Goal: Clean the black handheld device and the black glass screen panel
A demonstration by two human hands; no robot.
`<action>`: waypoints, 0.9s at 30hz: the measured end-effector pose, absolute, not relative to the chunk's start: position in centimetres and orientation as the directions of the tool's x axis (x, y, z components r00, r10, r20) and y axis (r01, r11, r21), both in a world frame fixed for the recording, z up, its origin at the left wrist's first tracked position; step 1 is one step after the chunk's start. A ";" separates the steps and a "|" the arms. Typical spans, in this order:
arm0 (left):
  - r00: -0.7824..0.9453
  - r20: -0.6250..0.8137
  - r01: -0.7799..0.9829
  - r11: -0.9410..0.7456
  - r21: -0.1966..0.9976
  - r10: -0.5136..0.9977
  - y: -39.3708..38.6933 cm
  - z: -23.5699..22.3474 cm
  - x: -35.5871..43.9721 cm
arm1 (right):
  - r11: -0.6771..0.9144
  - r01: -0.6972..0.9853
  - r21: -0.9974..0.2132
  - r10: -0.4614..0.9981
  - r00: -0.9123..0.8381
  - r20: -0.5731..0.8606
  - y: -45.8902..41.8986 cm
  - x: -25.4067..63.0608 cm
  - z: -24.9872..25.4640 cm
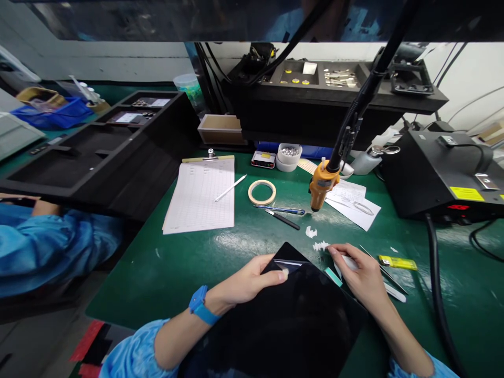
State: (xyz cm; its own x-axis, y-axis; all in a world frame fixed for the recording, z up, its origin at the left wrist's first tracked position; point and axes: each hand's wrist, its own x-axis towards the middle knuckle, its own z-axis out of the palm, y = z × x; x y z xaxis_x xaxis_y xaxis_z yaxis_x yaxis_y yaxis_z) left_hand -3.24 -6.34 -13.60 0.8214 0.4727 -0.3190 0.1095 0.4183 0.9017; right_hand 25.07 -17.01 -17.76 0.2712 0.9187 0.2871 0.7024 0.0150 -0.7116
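My left hand (pixel 255 279) grips the upper corner of a glossy black flat panel (pixel 299 325), thumb on its face and fingers underneath. The panel tilts toward me, its lower part running out of view. A clear film-like strip (pixel 289 265) shows by the thumb. On the right, my right hand (pixel 360 270) is closed, thumb and forefinger pinching the end of a small jagged white piece (pixel 321 245) at the table surface. A similar white scrap (pixel 311 232) lies just beyond. Beneath and beside this hand are a teal strip (pixel 334 276), tweezers (pixel 394 279) and a white flat-ended tool (pixel 395 293).
An orange-headed tool (pixel 323 184) hangs over the green table (pixel 149 283). Beyond lie a clipboard (pixel 205 202), tape roll (pixel 262 192), pen (pixel 279 210) and knife (pixel 284 220). A yellow lighter (pixel 397 262), thick cable (pixel 435 283) and black box (pixel 441 173) stand right. Another person's sleeve (pixel 59 247) is left.
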 end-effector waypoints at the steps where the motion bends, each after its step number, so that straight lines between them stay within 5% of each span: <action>1: 0.821 -0.321 0.110 0.420 0.901 0.473 -6.3 -13.6 -3.2 | 0.017 0.705 -0.709 0.918 0.270 0.291 -17.0 25.0 -17.7; 27: 0.825 -0.330 0.125 0.421 0.898 0.460 -6.5 -13.7 -3.3 | 0.017 0.735 -0.678 0.922 0.251 0.295 -17.0 25.0 -17.5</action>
State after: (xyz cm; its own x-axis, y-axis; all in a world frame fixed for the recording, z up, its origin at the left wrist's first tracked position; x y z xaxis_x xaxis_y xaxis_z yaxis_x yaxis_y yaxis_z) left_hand -3.26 -6.52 -13.66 0.8246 0.4596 -0.3299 0.1246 0.4213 0.8983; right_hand 24.95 -16.96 -17.47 0.2512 0.9217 0.2954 0.7346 0.0172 -0.6783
